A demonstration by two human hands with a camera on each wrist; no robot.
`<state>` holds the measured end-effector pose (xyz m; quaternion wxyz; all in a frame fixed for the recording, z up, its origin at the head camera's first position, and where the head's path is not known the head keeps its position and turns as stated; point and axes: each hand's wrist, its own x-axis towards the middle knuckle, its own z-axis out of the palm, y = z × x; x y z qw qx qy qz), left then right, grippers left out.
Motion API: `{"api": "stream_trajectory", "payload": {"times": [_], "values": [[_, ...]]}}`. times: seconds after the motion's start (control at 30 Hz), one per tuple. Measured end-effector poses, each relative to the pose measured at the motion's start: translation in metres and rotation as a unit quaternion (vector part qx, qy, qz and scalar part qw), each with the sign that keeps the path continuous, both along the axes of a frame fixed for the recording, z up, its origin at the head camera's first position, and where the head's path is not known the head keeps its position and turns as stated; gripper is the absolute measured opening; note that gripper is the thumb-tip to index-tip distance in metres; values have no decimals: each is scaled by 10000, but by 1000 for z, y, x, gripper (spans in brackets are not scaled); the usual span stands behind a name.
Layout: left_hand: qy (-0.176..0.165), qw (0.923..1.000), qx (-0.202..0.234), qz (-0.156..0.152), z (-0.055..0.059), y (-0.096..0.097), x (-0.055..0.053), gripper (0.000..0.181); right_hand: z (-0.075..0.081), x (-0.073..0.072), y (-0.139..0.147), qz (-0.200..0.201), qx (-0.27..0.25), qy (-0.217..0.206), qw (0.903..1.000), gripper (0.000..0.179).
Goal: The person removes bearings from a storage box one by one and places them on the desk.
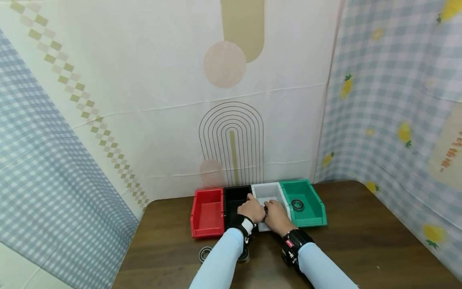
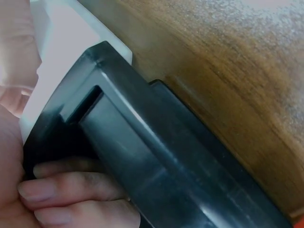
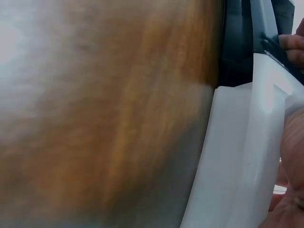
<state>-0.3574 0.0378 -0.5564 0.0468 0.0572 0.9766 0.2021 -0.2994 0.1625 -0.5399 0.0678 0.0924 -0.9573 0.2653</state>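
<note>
My left hand (image 1: 251, 209) is over the wall between the black bin (image 1: 236, 193) and the white bin (image 1: 266, 188). In the left wrist view its curled fingers (image 2: 76, 194) are inside the black bin; whether they hold something is hidden. Beside it, my right hand (image 1: 278, 218) reaches into the white bin, palm close to the bin's front edge (image 3: 266, 137) in the right wrist view. A small dark ring, apparently a bearing (image 1: 266, 209), shows between the hands, at the right hand's fingertips, which seem to pinch it.
A red bin (image 1: 209, 216) adjoins the black one on the left. In the green bin (image 1: 308, 221) on the right lies a bearing (image 1: 297, 205). Two more bearings, one on the left (image 1: 205, 253) and one partly behind the left forearm (image 1: 244, 255), lie on the wooden table (image 1: 162, 241).
</note>
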Motion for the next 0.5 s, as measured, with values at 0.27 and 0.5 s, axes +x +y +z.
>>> {"api": "stream_trajectory", "payload": {"times": [0.27, 0.5], "values": [[239, 9997, 64, 45, -6, -4, -2, 74, -3, -14, -8, 52, 136, 107, 9998, 33], [328, 9995, 8, 31, -17, -1, -7, 70, -4, -18, -9, -128, 252, 157, 9995, 5]]}}
